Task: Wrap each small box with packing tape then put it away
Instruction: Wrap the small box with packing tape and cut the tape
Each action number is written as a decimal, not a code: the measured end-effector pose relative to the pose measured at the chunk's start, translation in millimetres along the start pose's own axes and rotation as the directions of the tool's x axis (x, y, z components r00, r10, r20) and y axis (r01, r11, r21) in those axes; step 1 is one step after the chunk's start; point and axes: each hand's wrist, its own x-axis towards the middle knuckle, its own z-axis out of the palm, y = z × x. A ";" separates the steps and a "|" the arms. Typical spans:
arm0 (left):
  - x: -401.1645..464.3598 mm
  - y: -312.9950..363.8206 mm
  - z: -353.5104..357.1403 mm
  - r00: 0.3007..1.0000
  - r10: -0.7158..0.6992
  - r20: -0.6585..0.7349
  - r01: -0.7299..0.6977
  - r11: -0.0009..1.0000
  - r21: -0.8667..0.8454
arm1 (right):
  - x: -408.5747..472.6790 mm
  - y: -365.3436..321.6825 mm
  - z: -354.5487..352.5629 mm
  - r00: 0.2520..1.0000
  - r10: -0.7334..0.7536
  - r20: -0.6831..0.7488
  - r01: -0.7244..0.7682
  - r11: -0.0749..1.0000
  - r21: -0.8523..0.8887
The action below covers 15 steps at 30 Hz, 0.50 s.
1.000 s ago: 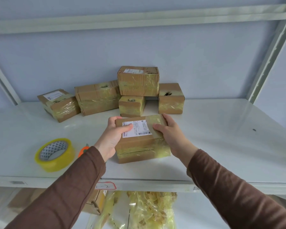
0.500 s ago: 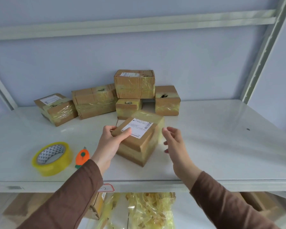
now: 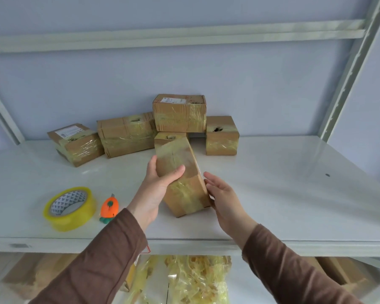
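Note:
A small cardboard box [image 3: 184, 185] wrapped in yellowish tape stands tilted on end above the white shelf [image 3: 294, 194]. My left hand [image 3: 157, 183] grips its upper left part, thumb across the front face. My right hand [image 3: 222, 196] is open, fingers straight, touching or just beside the box's lower right edge. The label side is turned out of sight. A roll of yellow packing tape [image 3: 69, 208] lies flat at the left front of the shelf.
Several taped boxes [image 3: 180, 115] are stacked against the back wall. An orange carrot-shaped cutter [image 3: 110, 208] lies beside the tape roll. Shelf posts rise at right [image 3: 347, 69] and left. A bag of crumpled tape scraps [image 3: 191, 279] sits below the shelf.
My left hand has turned the box so its label faces away and it stands on end. My right hand let go of it, then came back to its lower right edge.

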 end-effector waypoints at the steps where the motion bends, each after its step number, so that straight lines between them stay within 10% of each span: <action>1: 2.2 -0.4 1.6 1.000 -0.007 -0.016 0.006 0.999 -0.046 | 1.6 -2.3 1.9 1.000 -0.011 -0.011 0.010 0.999 -0.051; 12: 14.8 5.9 6.0 0.999 0.031 0.037 -0.032 0.999 0.033 | 4.5 -26.4 8.6 0.976 -0.215 0.023 0.216 0.959 -0.186; 15: 4.5 10.0 -25.9 0.990 0.137 0.038 -0.141 0.971 0.192 | -15.0 -31.2 15.4 0.632 -0.775 0.001 0.677 0.551 -0.487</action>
